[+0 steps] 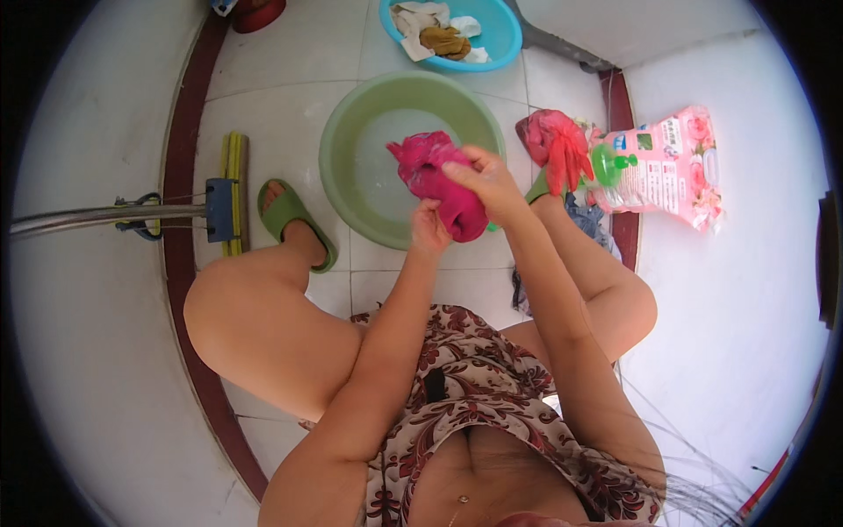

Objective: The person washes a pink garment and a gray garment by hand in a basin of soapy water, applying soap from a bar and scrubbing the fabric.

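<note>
A bunched magenta cloth (446, 191), wet-looking with whitish suds on its surface, is held between both hands above a green plastic basin (342, 178). My left hand (431, 226) grips its lower left edge, fingers curled against the fabric. From the right, my right hand (490, 181) pinches the cloth with the thumb on top. What kind of garment it is cannot be told. Cloudy, pale liquid (388, 138) covers the bottom of the basin, which stands on the tiled floor between my feet.
A blue basin (504, 39) with several cloths stands beyond. At right are red rubber gloves (560, 145), a bottle with a green pump (612, 163), a pink detergent bag (678, 165) and denim fabric (589, 221). A sponge mop (227, 207) lies left, beside a green slipper (290, 214). White walls flank both sides.
</note>
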Demonstrator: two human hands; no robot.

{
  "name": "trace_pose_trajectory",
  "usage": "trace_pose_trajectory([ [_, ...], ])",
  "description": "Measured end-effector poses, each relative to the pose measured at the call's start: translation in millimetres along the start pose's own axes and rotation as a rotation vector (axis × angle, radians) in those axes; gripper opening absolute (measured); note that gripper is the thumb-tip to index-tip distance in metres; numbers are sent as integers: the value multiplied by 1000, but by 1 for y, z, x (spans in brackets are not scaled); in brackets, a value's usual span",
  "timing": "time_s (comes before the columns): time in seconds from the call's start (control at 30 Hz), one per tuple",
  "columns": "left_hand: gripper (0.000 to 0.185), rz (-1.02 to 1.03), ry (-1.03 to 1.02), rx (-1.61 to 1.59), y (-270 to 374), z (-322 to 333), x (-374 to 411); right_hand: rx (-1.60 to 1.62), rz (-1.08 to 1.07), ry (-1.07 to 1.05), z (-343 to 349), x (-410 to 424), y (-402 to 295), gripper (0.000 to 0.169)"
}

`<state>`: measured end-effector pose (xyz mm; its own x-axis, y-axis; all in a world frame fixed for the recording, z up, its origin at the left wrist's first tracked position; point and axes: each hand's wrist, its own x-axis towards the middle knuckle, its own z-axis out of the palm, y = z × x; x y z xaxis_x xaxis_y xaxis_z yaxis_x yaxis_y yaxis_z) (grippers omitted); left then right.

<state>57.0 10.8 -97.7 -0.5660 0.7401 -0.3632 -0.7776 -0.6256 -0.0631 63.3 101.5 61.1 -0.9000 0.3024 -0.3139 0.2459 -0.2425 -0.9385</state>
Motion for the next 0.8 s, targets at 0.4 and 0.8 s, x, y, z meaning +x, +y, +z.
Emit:
trace_pose_trajectory([
  [0.4,52,-328,-18,17,-24,10,1,-97,-271,709,-73,32,54,22],
  [0.8,44,-262,-68,-56,17,24,25,-966,456,711,-155,-2,275,67],
])
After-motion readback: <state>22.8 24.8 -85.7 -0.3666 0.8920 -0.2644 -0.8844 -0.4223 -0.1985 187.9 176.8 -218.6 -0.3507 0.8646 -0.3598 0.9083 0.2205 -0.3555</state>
